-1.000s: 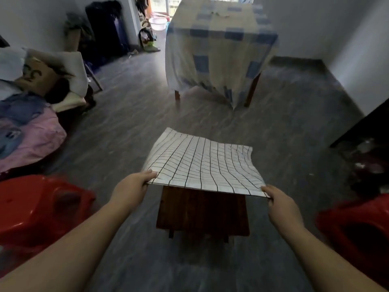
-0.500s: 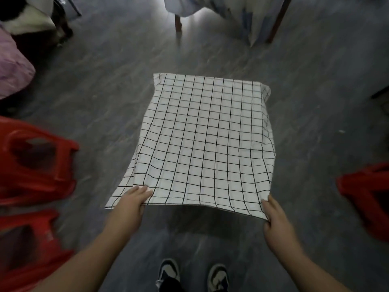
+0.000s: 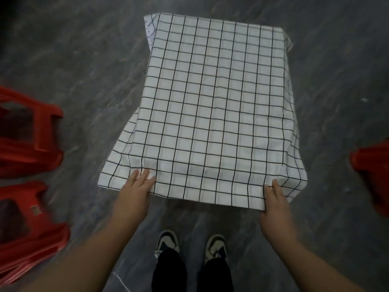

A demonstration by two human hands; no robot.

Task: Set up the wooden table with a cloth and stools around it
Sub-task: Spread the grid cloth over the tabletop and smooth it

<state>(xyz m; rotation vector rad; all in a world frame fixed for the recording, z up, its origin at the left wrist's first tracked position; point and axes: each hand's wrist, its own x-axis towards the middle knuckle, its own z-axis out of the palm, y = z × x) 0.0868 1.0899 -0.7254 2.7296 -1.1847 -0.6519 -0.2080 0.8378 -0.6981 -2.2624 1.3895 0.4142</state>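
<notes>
A white cloth with a black grid lies spread over the wooden table and hides it completely. Its sides drape down to the left and right. My left hand holds the near edge of the cloth left of centre, with fingers on top and the thumb out of sight below. At the near right corner, my right hand pinches the cloth in the same way. Two red plastic stools lie on the floor at the left. A third red stool shows at the right edge.
Dark grey marbled floor surrounds the table. My feet in sneakers stand just in front of the table's near side.
The cloth has come down from being held in the air to lying flat over the table, now hidden beneath it. My view has tilted down towards my feet.
</notes>
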